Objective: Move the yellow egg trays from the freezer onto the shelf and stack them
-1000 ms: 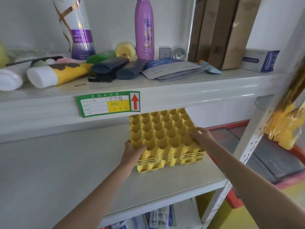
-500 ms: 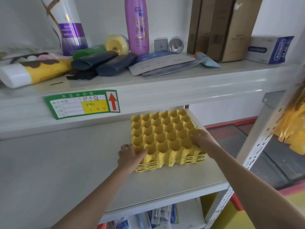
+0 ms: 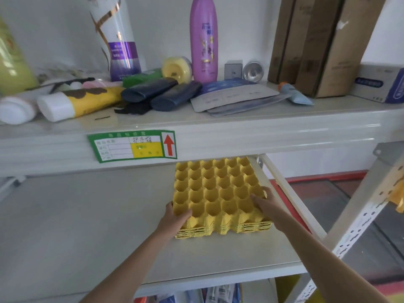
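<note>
A stack of yellow moulded-pulp egg trays sits on the pale grey shelf board, near its right edge. The left hand grips the stack's near-left corner, thumb over the rim; the right hand lies on its right edge, fingers curled over the cups, probably to square the trays.

The egg trays sit stacked on my shelf, frame centre, apparently under the bottles above.
</note>
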